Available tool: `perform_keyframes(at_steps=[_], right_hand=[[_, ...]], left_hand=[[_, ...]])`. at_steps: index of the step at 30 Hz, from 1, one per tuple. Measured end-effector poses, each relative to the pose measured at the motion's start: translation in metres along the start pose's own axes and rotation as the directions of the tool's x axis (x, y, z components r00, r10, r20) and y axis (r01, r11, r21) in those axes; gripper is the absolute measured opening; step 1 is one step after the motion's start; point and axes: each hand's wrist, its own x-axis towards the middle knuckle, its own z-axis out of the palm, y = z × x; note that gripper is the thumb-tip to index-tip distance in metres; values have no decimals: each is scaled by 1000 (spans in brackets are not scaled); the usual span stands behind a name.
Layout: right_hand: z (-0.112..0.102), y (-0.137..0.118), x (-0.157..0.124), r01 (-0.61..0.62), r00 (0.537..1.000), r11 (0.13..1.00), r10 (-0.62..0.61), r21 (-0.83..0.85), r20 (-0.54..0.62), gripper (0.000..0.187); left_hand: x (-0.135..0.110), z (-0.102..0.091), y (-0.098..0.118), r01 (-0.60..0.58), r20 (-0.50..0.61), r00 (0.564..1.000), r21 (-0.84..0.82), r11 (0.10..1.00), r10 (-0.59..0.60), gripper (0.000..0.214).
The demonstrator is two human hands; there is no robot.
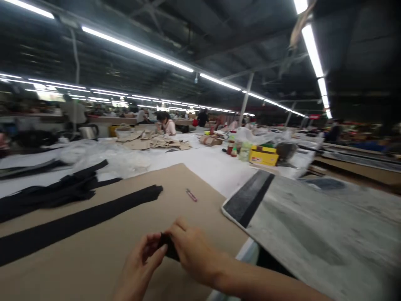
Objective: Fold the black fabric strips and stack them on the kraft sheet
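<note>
Both hands meet low over the brown board (125,217), left hand (140,261) and right hand (194,251) apparently pinching a small black piece (169,246)

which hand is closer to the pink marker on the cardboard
Right. The right hand sits directly on the near side of the marker; the left hand is further left and closer to the person. Both pinch a black piece.

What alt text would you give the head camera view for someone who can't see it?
The person's left hand and right hand pinch a small black piece over a brown paper sheet. A black fabric strip lies to the left, a grey board to the right; a seated worker is far behind.
</note>
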Motion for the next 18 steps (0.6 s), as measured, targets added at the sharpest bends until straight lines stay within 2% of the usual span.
perform_keyframes(at_steps=[4,7,10,11,12,13,14,16,18], right_hand=[[18,-21,15,83,993,989,-93,125,71,22],[30,-34,24,116,988,965,-136,236,68,24],[44,-42,36,69,997,900,-76,431,-2,32],[50,-45,40,21,999,852,-40,524,25,36],[55,-47,43,-47,995,778,-21,626,101,41],[60,-50,46,-140,976,680,-29,719,217,45],[65,-52,47,-253,933,570,-70,782,353,48],[72,-56,46,-487,802,368,-171,792,572,50],[74,-56,39,-649,686,255,-210,716,697,49]], left_hand=[[-12,-30,6,2,-89,996,43,999,2,38],[-22,-50,5,16,-132,991,33,999,-12,36],[-35,-67,7,50,-157,986,-7,999,-50,35],[-39,-72,8,62,-165,984,-23,998,-65,34],[-43,-77,10,73,-170,982,-50,996,-81,33],[-47,-81,12,85,-168,981,-91,992,-100,32],[-50,-87,14,97,-162,980,-142,985,-120,31],[-55,-100,16,121,-165,972,-256,959,-167,30],[-59,-117,14,141,-215,950,-347,927,-225,29]])
